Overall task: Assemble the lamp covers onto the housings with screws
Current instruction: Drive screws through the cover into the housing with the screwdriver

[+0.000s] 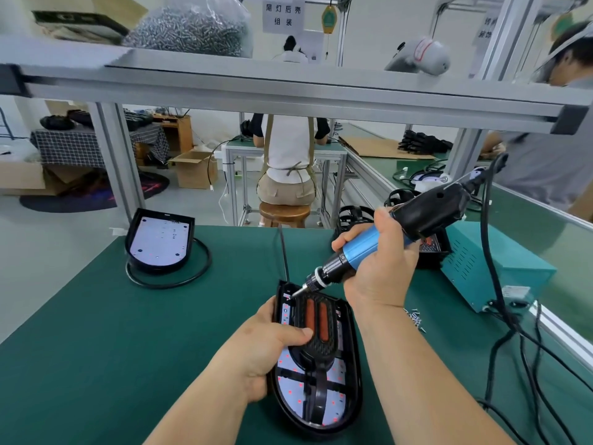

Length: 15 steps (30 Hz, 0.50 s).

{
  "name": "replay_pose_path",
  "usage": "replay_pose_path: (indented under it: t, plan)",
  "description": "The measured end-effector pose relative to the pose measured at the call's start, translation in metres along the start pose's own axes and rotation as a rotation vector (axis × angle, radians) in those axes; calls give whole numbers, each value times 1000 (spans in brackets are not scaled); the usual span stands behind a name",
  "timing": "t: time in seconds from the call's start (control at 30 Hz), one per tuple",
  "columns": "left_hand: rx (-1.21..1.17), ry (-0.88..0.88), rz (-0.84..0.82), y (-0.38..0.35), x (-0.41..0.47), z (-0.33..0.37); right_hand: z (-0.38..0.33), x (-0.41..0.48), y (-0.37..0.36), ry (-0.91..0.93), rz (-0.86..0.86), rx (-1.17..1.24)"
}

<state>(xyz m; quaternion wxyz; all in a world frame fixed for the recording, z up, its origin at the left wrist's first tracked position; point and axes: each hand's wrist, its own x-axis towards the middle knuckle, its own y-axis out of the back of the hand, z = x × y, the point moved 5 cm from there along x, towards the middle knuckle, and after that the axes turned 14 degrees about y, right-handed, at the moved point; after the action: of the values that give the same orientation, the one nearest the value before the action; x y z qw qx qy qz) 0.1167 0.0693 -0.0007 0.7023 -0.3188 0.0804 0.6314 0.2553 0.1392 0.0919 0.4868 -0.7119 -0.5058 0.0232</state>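
Note:
A black lamp housing [351, 374] with a white LED board lies on the green mat in front of me. A black mesh cover [324, 345] with two orange strips sits on it. My left hand [266, 348] grips the housing's left edge, thumb pressing on the cover. My right hand [378, 261] holds a blue and black electric screwdriver [369, 247]; its bit tip touches the housing's far left corner. A second housing [159, 240] with a bare board and a looped cable lies at the far left of the mat.
A teal power box [494, 268] stands to the right, with black cables [526, 348] trailing toward me. Loose screws [415, 319] lie by my right forearm. More black lamp parts [356, 216] sit behind the screwdriver. An aluminium shelf rail [288, 88] crosses overhead. People work beyond the bench.

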Motion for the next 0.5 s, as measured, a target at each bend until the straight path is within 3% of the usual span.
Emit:
replay_pose_path:
  t: [0.3, 0.5]
  plan:
    - [22, -20, -3, 0, 0, 0, -7, -9, -25, 74, -207, -59]
    - [10, -16, 2, 0, 1, 0, -15, -25, -14, 170, -182, -65]
